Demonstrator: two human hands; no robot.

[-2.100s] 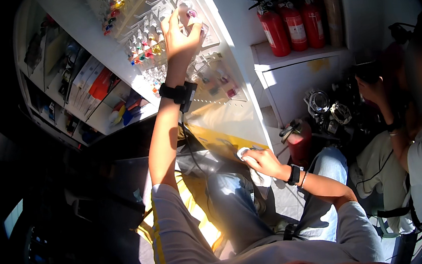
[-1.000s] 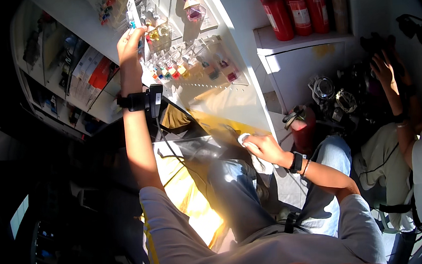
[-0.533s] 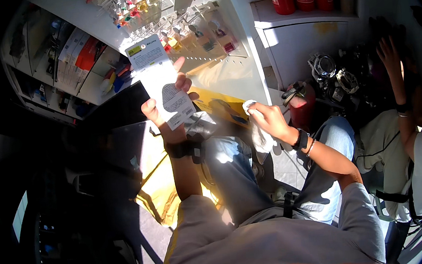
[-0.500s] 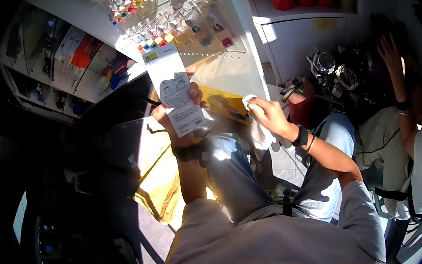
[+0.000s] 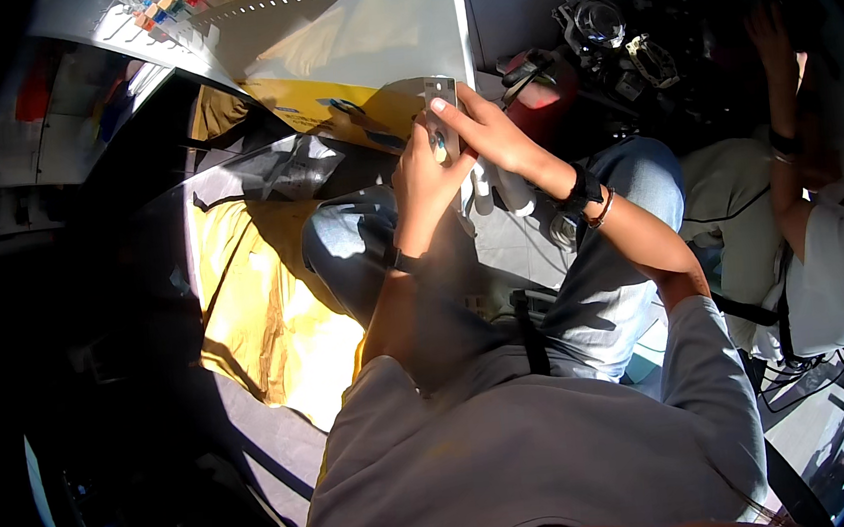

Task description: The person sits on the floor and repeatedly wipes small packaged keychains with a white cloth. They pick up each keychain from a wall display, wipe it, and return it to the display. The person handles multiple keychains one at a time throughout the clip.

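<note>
In front of my knees, my left hand (image 5: 421, 185) is closed round a narrow blister pack (image 5: 441, 88), a light card with a small yellowish thing showing low on it. My right hand (image 5: 504, 141) meets it from the right, its thumb lying across the upper part of the pack. A white cloth (image 5: 510, 192) hangs below the right hand, its upper part hidden behind the fingers. What the covered fingers of both hands do behind the pack is hidden.
A white pegboard panel (image 5: 341, 30) stands ahead, with colourful small packs (image 5: 168, 3) hanging at its upper left. Yellow fabric (image 5: 256, 318) lies left of my leg. Dark equipment and a red cylinder (image 5: 543, 92) stand ahead right. Another person's arm (image 5: 778, 82) is at far right.
The pack has moved right and been turned to another side. My right hand has come up to it with the cloth. The view has shifted, so the hanging packs sit higher.
</note>
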